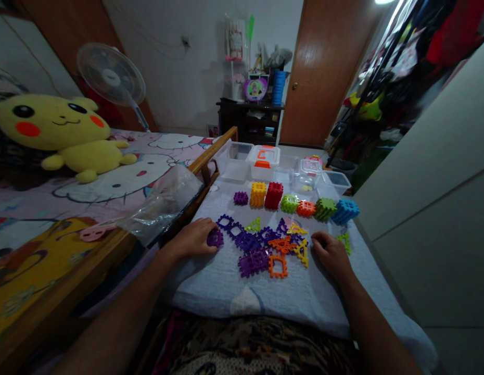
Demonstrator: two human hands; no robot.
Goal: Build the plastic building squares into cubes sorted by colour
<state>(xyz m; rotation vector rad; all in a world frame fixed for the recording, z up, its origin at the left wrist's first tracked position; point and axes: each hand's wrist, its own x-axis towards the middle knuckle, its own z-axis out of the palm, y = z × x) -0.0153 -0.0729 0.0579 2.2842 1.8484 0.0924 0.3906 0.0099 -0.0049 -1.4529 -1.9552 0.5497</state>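
Note:
My left hand (197,238) is closed around a purple toothed building tile (215,238) at the left of the table. My right hand (331,253) rests in a loose fist on the cloth, and nothing shows in it. Beside that fist lies a green triangle tile (344,242). Between my hands are loose dark purple tiles (247,241), a purple stack of square tiles (253,262), an orange square frame tile (278,266), orange triangle tiles (281,245), yellow triangle tiles (302,253) and another green triangle (253,225).
Sorted stacks stand behind: small purple (241,198), yellow (258,194), red (274,196), lime (290,203), orange (306,208), green (325,209) and blue (345,211). Clear plastic boxes (236,165) line the back, one with an orange-latched lid (264,156). A wooden bed rail (203,161) borders the left.

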